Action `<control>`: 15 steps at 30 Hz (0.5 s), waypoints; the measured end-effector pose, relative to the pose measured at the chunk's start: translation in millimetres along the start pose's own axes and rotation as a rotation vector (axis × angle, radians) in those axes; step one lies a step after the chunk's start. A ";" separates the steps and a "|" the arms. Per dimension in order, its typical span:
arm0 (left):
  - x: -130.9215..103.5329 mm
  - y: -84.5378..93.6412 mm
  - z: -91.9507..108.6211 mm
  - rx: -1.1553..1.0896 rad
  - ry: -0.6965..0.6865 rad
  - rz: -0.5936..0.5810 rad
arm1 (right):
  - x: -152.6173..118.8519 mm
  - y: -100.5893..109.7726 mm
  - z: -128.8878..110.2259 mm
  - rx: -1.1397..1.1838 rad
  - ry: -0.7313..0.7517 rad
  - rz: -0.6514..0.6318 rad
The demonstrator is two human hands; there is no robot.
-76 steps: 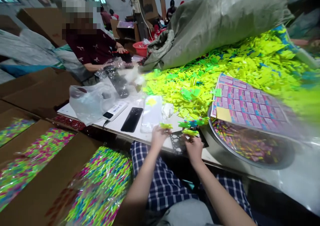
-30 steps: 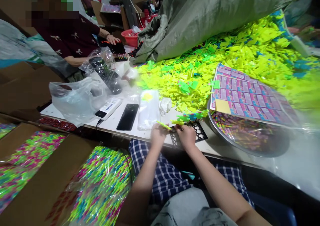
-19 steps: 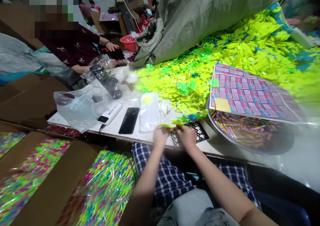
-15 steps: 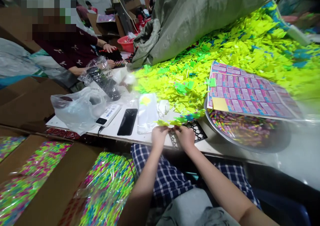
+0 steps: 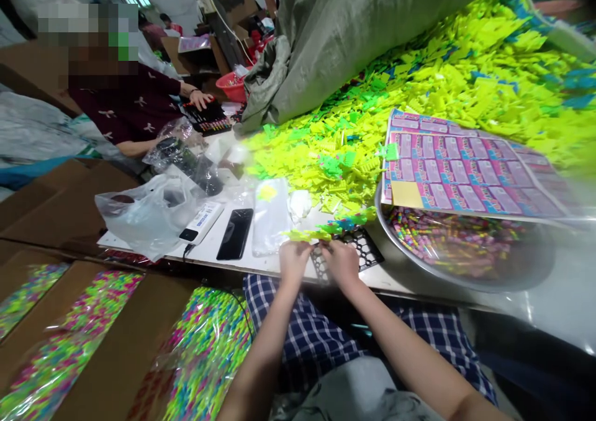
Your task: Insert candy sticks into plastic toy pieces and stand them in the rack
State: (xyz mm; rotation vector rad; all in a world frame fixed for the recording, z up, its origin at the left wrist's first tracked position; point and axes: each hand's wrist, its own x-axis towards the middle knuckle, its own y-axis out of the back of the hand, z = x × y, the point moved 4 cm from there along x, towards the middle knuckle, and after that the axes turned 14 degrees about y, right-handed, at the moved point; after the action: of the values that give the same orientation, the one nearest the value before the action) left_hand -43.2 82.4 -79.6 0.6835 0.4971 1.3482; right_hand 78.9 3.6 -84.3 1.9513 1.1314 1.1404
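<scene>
We have both hands just over the near edge of the white table (image 5: pixel 313 218), fingertips nearly meeting. Work thing = a knobbly row of yellow, green and blue plastic pieces (image 5: pixel 350 223), right at and beyond the fingertips. Its long axis runs crosswise, from above the left hand (image 5: pixel 293 264) past the right hand (image 5: pixel 343 262), the right end angled slightly away from the body. Left end is nearest the left hand; the right hand sits nearer the middle, with the longer part reaching out past it to the right. Both hands look pinched on the row, thumb to fingers, but the exact contact is hidden from us by the fingers, and we cannot tell if the row is one joined piece.

Around it: a flat black plate with round holes (image 5: pixel 370 251) partly under the right hand; a round steel basin (image 5: pixel 405 262) close by the row's right end, a pink-and-blue printed sheet (image 5: pixel 447 160) across its far part. Loose yellow-green plastic heap (image 5: pixel 302 160) beyond the row. To the left, a clear plastic bag stack (image 5: pixel 270 219) and a black phone (image 5: pixel 235 235). We'd call the basin the main obstacle rightward, the heap forward; nearer the body, nothing we see blocks the hands
</scene>
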 end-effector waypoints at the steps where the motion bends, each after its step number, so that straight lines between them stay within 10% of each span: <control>1: -0.6 -0.9 1.0 0.022 -0.014 0.006 | 0.1 -0.3 0.2 0.007 -0.002 -0.001; 15: 1.2 -4.8 4.0 0.117 -0.077 -0.035 | 4.7 3.1 0.1 0.023 -0.050 -0.048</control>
State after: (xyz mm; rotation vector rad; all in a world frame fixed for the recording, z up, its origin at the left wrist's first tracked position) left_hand -36.9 82.6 -80.0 0.8160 0.5261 1.2624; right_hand 81.4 6.4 -80.1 1.9492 1.1633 1.0521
